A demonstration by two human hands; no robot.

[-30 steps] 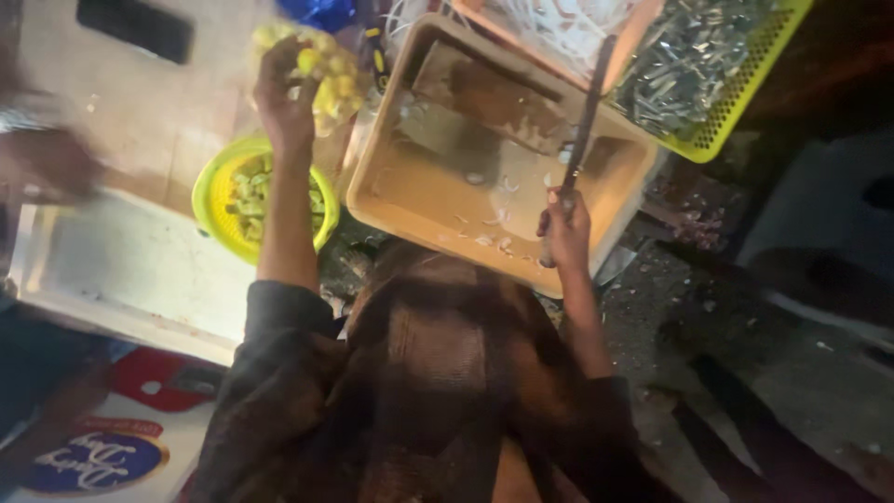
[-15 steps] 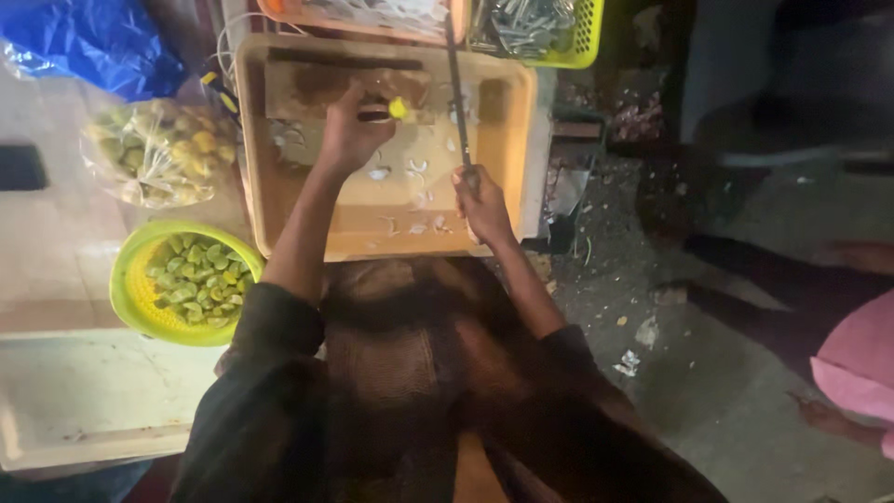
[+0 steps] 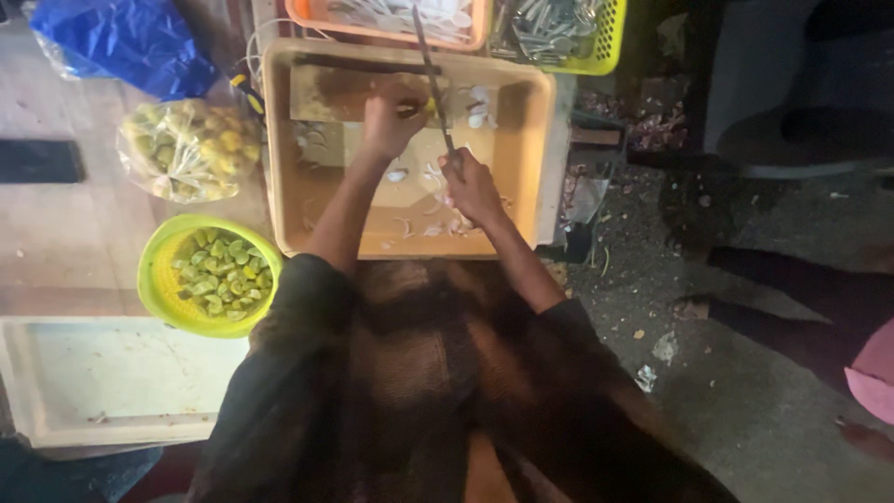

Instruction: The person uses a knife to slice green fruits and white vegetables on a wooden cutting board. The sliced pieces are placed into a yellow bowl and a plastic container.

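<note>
Seen from above, looking down over dark sleeves. Left hand (image 3: 391, 116) clenched on something small and yellowish, pressed onto a board (image 3: 340, 93) at 12 o'clock inside a tan tray (image 3: 279, 149); what exactly sits under the fingers, too hidden to tell. Right hand (image 3: 472, 186) wrapped around the handle of a knife (image 3: 430, 70), blade running up toward 12 just beside the left hand. Pale scraps (image 3: 428, 224) strewn over the tray floor near the right hand.

Crowded on the left: at 10 o'clock a clear bag of yellow-green fruit (image 3: 186, 149), just beside the tray wall; above it a blue bag (image 3: 126, 42). At 9 o'clock a green bowl (image 3: 154, 279) of cut green pieces, close to the left elbow. At 8 o'clock a white box (image 3: 56, 373). Beyond the tray's far edge, an orange basket (image 3: 307, 14) and a yellow basket (image 3: 610, 37), both touching or nearly touching it.

Open room only to the right, from 2 to 4 o'clock: dark littered ground (image 3: 726, 373) past the tray's right wall.
</note>
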